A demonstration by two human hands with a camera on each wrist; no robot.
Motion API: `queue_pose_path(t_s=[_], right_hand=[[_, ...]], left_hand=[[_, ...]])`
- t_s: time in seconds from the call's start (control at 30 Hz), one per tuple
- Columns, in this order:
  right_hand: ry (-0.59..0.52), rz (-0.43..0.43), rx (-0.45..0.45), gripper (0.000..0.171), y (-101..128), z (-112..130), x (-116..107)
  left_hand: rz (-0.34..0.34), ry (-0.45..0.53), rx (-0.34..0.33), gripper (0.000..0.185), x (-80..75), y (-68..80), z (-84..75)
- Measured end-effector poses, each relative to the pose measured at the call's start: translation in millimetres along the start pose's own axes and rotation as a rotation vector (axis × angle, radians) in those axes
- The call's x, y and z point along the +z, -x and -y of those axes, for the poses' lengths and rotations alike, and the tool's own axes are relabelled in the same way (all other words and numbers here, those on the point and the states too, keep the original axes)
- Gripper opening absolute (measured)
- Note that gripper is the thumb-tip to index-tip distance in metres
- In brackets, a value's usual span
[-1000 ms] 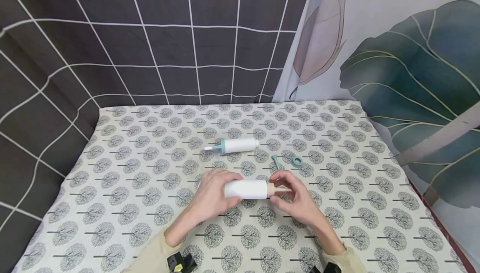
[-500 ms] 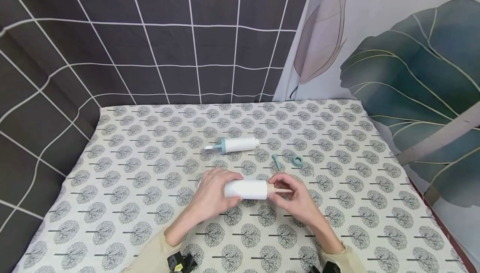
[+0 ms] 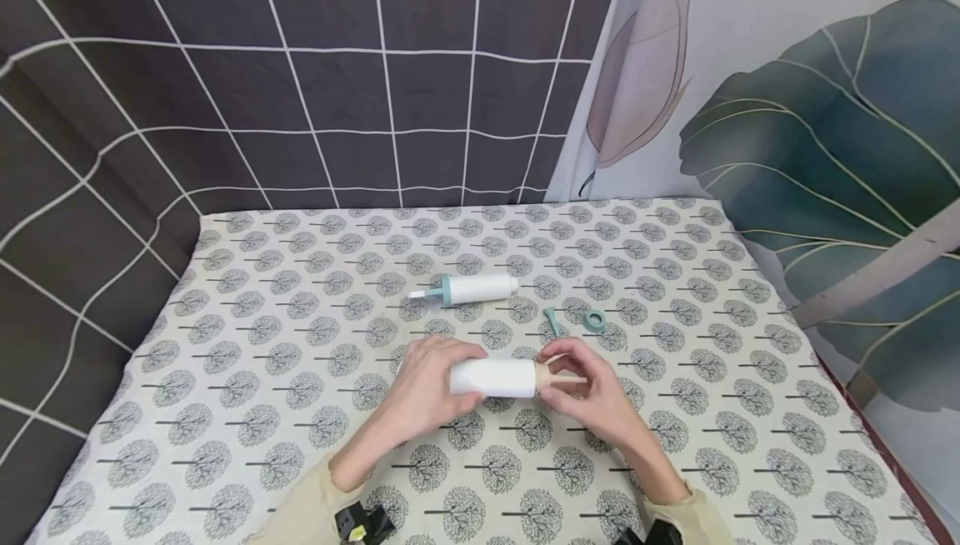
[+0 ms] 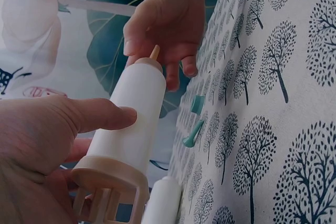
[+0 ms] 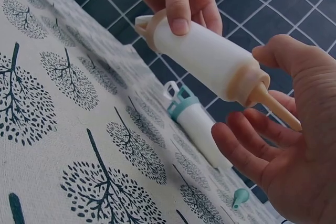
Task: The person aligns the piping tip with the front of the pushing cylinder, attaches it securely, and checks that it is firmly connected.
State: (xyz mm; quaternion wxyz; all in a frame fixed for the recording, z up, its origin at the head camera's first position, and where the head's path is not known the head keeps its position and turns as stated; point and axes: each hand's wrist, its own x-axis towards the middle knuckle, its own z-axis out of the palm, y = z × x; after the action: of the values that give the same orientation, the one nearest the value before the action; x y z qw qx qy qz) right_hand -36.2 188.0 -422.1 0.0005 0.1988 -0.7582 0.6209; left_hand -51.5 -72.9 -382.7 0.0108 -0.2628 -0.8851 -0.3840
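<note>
My left hand (image 3: 432, 378) grips a white-barrelled piping syringe (image 3: 493, 378) with beige ends. The left wrist view shows its thumb along the barrel, near the beige handle frame (image 4: 110, 179). The long beige nozzle (image 5: 278, 109) points towards my right hand (image 3: 596, 391). That hand's thumb and fingers are spread around the beige collar (image 5: 251, 83), apart from it in the right wrist view. Behind the hands lies a second piping syringe (image 3: 480, 288) with a teal handle end. To its right rest a small teal nozzle (image 3: 552, 322) and a teal ring (image 3: 594, 322).
A tree-patterned cloth (image 3: 225, 412) covers the table. A dark curtain with a white grid (image 3: 330, 87) hangs along the back and left. On the right hangs a pale curtain with large leaves (image 3: 825, 145).
My right thumb and fingers closed nearer the beige collar half a second ago and now stand wider around it. The left hand and the held syringe have hardly moved.
</note>
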Motion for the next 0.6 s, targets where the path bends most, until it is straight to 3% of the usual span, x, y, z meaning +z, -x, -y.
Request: queue_pose_path(t_s=[0.13,0.27,0.6], right_hand=[[-0.029,0.037,-0.111,0.047,-0.6,-0.9,-0.5],[-0.048,0.058,-0.164,0.046,-1.1,-3.4,0.0],[0.02,0.009,-0.051,0.039,1.0,-4.4,2.8]], left_hand=[[0.002,0.006,-0.017,0.046,-0.3,-0.3,-0.2],[0.002,0.005,-0.022,0.046,-0.7,-0.1,-0.5],[0.007,0.015,-0.023,0.046,-0.5,0.0,-1.5]])
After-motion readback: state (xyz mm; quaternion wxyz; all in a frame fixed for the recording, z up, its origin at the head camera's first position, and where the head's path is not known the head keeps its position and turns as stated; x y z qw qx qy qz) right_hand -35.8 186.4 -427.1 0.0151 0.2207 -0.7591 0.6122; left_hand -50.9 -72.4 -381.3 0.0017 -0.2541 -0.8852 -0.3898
